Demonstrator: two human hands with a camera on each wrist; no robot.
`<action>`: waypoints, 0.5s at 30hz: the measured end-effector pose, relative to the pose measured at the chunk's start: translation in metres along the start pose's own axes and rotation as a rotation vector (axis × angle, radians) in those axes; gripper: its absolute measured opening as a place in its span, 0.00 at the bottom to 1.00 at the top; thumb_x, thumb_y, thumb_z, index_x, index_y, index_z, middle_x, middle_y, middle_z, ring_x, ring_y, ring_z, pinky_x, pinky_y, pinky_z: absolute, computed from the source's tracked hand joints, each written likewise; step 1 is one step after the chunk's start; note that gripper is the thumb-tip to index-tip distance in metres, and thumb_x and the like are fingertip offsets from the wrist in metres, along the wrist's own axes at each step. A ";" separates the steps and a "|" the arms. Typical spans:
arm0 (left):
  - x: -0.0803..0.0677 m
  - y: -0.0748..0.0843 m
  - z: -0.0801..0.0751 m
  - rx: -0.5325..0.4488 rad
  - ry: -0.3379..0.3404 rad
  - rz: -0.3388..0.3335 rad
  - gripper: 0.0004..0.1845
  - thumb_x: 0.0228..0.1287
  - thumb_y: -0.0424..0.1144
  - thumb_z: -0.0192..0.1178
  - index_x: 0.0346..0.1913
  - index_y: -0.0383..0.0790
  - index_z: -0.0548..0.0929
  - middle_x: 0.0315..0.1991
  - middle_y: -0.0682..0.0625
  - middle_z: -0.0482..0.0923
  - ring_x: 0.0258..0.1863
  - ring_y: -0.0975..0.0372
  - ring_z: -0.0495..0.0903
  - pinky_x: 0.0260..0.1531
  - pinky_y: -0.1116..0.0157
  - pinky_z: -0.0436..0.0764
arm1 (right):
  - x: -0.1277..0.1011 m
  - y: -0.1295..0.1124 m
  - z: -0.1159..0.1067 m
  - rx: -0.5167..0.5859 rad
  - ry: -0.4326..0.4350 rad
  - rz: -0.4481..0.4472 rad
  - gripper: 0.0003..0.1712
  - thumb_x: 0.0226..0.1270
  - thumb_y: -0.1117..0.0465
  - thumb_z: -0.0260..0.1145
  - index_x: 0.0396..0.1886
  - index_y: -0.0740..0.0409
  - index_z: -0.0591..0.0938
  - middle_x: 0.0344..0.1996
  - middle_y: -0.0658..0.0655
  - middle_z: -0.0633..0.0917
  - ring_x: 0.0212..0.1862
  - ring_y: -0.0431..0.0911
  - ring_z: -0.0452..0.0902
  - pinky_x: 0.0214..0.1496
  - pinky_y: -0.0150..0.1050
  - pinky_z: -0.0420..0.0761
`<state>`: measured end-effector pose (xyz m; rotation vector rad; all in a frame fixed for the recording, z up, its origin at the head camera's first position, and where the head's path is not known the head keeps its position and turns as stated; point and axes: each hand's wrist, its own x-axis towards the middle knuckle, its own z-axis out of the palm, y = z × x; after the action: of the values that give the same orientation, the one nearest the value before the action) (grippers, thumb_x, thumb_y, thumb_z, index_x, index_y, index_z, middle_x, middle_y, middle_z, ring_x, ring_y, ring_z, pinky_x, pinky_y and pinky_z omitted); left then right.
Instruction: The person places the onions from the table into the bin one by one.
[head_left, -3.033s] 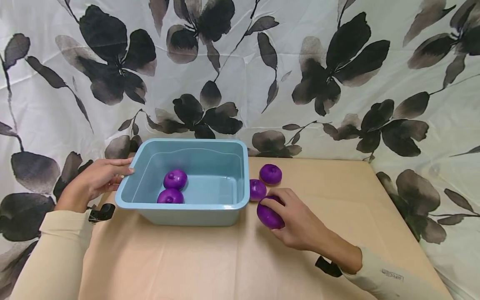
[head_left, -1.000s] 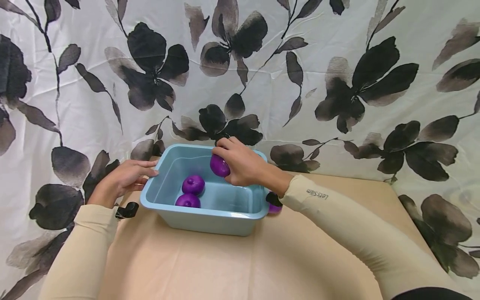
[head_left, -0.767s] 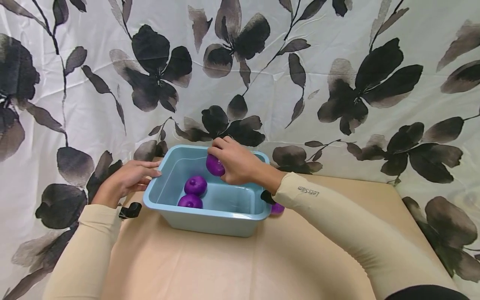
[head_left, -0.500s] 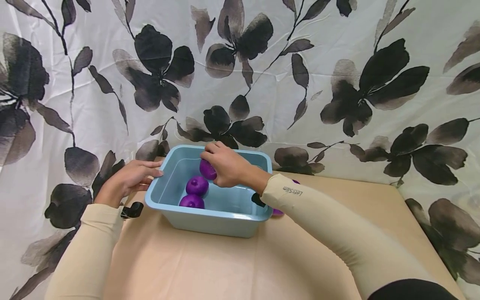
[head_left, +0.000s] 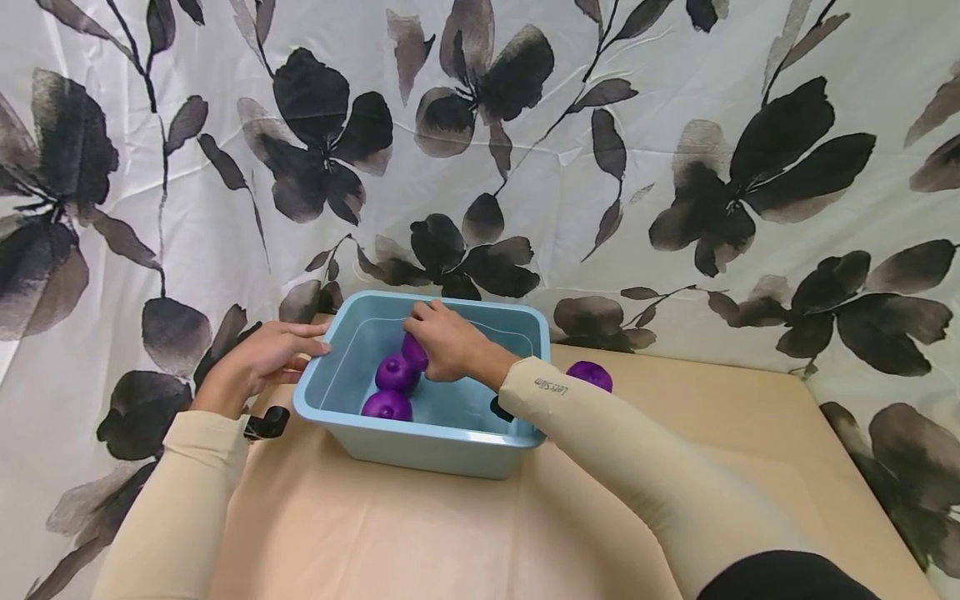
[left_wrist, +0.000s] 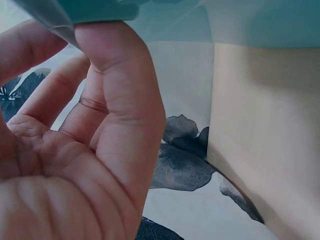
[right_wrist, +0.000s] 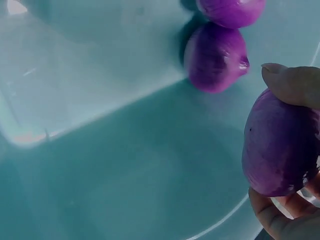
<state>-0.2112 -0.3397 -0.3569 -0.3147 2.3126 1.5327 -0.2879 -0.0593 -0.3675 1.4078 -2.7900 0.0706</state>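
Observation:
A light blue plastic tub (head_left: 420,450) stands on the tan table. Two purple onions (head_left: 395,372) (head_left: 386,407) lie inside it at the left. My right hand (head_left: 442,340) reaches into the tub and grips a third purple onion (head_left: 413,351) just above and beside them; the right wrist view shows that onion (right_wrist: 281,145) held between thumb and fingers over the tub floor (right_wrist: 125,165). My left hand (head_left: 258,358) holds the tub's left rim, thumb (left_wrist: 120,100) on the edge (left_wrist: 90,10). Another purple onion (head_left: 590,375) lies on the table right of the tub.
A white curtain with dark flower print (head_left: 480,150) hangs close behind the table (head_left: 420,533) and drapes down both sides. The table's right edge (head_left: 862,467) falls away toward the curtain. Black wrist straps show near both wrists.
My right hand picked an onion off the table, carried it left over the tub and has lowered it inside next to the two lying there. The left hand stayed on the rim.

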 end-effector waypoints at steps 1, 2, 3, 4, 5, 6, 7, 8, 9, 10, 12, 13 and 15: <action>0.000 0.000 0.000 -0.001 0.000 -0.001 0.38 0.72 0.42 0.64 0.81 0.42 0.63 0.60 0.46 0.80 0.41 0.66 0.87 0.46 0.64 0.88 | 0.001 0.000 0.002 0.001 -0.007 0.000 0.40 0.53 0.53 0.79 0.68 0.53 0.78 0.60 0.55 0.78 0.59 0.50 0.72 0.60 0.43 0.81; 0.001 -0.001 0.000 -0.001 0.000 0.001 0.38 0.72 0.42 0.64 0.81 0.42 0.63 0.59 0.46 0.80 0.41 0.66 0.87 0.46 0.64 0.88 | 0.002 -0.001 0.003 0.001 -0.015 0.004 0.40 0.54 0.53 0.79 0.68 0.53 0.78 0.60 0.55 0.78 0.59 0.50 0.72 0.60 0.43 0.81; 0.001 -0.001 0.000 -0.001 0.002 0.001 0.38 0.72 0.42 0.64 0.81 0.42 0.63 0.59 0.47 0.80 0.41 0.66 0.87 0.46 0.64 0.88 | 0.003 -0.001 0.005 -0.006 -0.024 0.009 0.41 0.54 0.53 0.79 0.69 0.53 0.78 0.60 0.55 0.78 0.59 0.50 0.71 0.61 0.43 0.81; 0.001 -0.001 0.000 -0.001 0.003 0.003 0.38 0.72 0.42 0.64 0.81 0.42 0.63 0.59 0.47 0.80 0.41 0.66 0.87 0.45 0.65 0.88 | 0.004 -0.002 0.006 -0.010 -0.034 0.015 0.41 0.54 0.53 0.80 0.69 0.53 0.77 0.60 0.55 0.78 0.59 0.50 0.71 0.61 0.43 0.81; 0.001 -0.001 0.000 0.000 0.005 0.003 0.38 0.72 0.42 0.64 0.81 0.42 0.63 0.59 0.46 0.80 0.41 0.65 0.87 0.45 0.65 0.88 | 0.005 -0.002 0.008 -0.011 -0.047 0.021 0.41 0.54 0.53 0.80 0.69 0.53 0.77 0.60 0.55 0.78 0.59 0.49 0.71 0.61 0.43 0.81; 0.001 -0.002 0.000 0.001 0.005 0.005 0.38 0.72 0.43 0.64 0.81 0.42 0.63 0.59 0.47 0.80 0.41 0.65 0.87 0.45 0.65 0.88 | 0.005 -0.002 0.009 -0.016 -0.058 0.025 0.41 0.55 0.53 0.80 0.69 0.53 0.77 0.60 0.55 0.78 0.59 0.49 0.71 0.61 0.43 0.81; 0.001 -0.002 0.000 0.003 0.005 0.006 0.38 0.73 0.43 0.64 0.81 0.42 0.63 0.59 0.46 0.79 0.41 0.65 0.87 0.45 0.65 0.88 | 0.006 -0.002 0.010 -0.020 -0.070 0.026 0.40 0.55 0.53 0.80 0.68 0.53 0.77 0.59 0.55 0.78 0.59 0.50 0.72 0.61 0.43 0.81; 0.001 -0.002 0.000 0.004 0.005 0.006 0.38 0.73 0.43 0.64 0.81 0.42 0.63 0.59 0.46 0.79 0.41 0.65 0.87 0.45 0.65 0.88 | 0.006 -0.003 0.011 -0.022 -0.083 0.026 0.40 0.55 0.53 0.80 0.68 0.53 0.78 0.59 0.55 0.78 0.59 0.50 0.72 0.61 0.43 0.81; 0.000 -0.003 0.000 0.004 0.006 0.005 0.37 0.73 0.43 0.64 0.81 0.42 0.63 0.59 0.46 0.79 0.41 0.65 0.86 0.45 0.65 0.88 | 0.006 -0.003 0.012 -0.028 -0.095 0.024 0.39 0.55 0.53 0.80 0.67 0.53 0.78 0.59 0.55 0.78 0.58 0.50 0.72 0.61 0.43 0.81; 0.000 -0.003 0.001 0.005 0.005 0.004 0.37 0.73 0.43 0.64 0.81 0.41 0.63 0.59 0.46 0.79 0.41 0.65 0.86 0.45 0.66 0.88 | 0.006 -0.003 0.012 -0.029 -0.108 0.020 0.39 0.54 0.53 0.81 0.66 0.54 0.78 0.59 0.55 0.78 0.58 0.50 0.72 0.60 0.43 0.81; -0.002 -0.003 0.001 0.005 0.005 0.004 0.37 0.73 0.42 0.64 0.81 0.41 0.63 0.59 0.46 0.79 0.41 0.65 0.86 0.44 0.66 0.88 | 0.005 -0.003 0.014 -0.045 -0.131 0.013 0.39 0.54 0.52 0.81 0.65 0.53 0.78 0.59 0.55 0.78 0.58 0.50 0.73 0.60 0.43 0.81; -0.003 -0.003 0.002 0.005 0.008 0.004 0.37 0.73 0.42 0.64 0.81 0.41 0.63 0.59 0.46 0.79 0.41 0.65 0.86 0.44 0.66 0.88 | 0.006 -0.003 0.015 -0.048 -0.137 0.012 0.39 0.54 0.52 0.82 0.65 0.53 0.79 0.60 0.55 0.78 0.58 0.50 0.73 0.61 0.43 0.81; -0.004 -0.003 0.003 0.007 0.015 0.003 0.37 0.73 0.42 0.64 0.80 0.40 0.64 0.59 0.45 0.79 0.40 0.64 0.86 0.44 0.65 0.88 | 0.006 -0.003 0.017 -0.058 -0.153 0.014 0.41 0.53 0.51 0.83 0.66 0.53 0.78 0.61 0.56 0.77 0.60 0.51 0.73 0.62 0.43 0.81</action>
<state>-0.2058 -0.3381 -0.3586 -0.3220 2.3307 1.5286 -0.2891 -0.0669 -0.3841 1.4387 -2.8965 -0.1214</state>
